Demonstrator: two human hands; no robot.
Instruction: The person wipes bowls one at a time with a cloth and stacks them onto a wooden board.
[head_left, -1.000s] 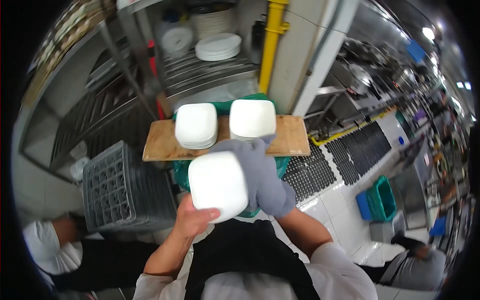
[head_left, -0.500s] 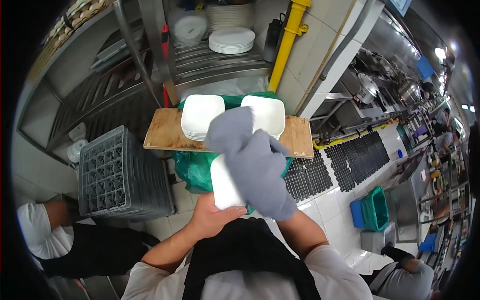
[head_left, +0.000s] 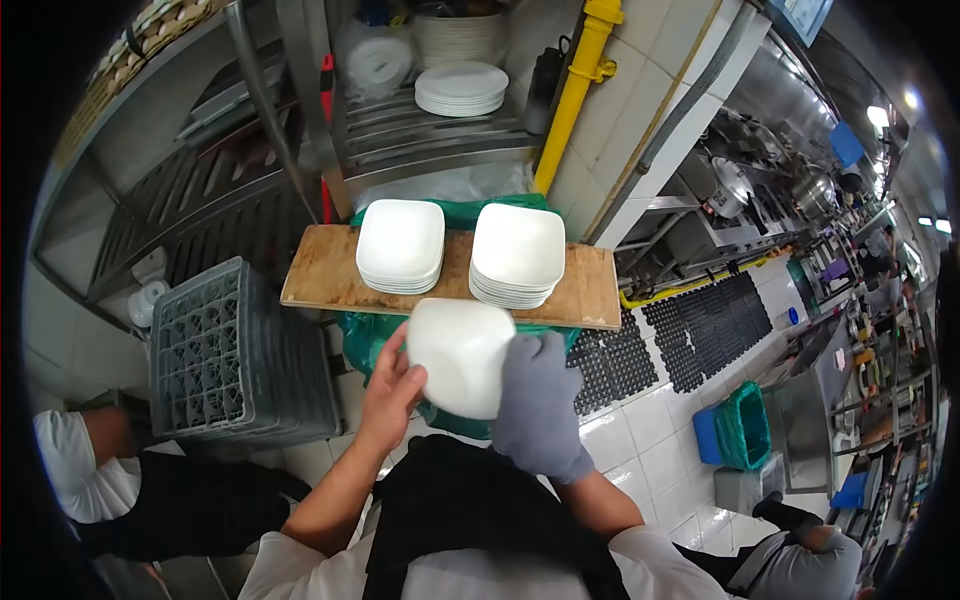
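A square white dish [head_left: 460, 358] is held in front of my chest, just before the wooden board. My left hand [head_left: 393, 385] grips its left edge, with the thumb on the near side. A grey cloth [head_left: 541, 410] wraps my right hand [head_left: 548, 435] and presses against the dish's right edge; the fingers are hidden under the fabric. Beyond the dish, two stacks of similar dishes stand on the board, the left stack [head_left: 401, 240] and the right stack [head_left: 518, 250].
The wooden board [head_left: 320, 268] lies over green plastic bags [head_left: 365, 345]. Grey glass racks [head_left: 205, 350] stand at left, near a person in a black apron [head_left: 190, 500]. Round plates [head_left: 461, 88] sit on a metal shelf. At right are black floor mats [head_left: 710, 325] and a green-lined bin [head_left: 742, 425].
The dish has turned to show more of its broad face and has risen slightly. The cloth has drawn back from over the stacks to the dish's right edge, uncovering the right stack.
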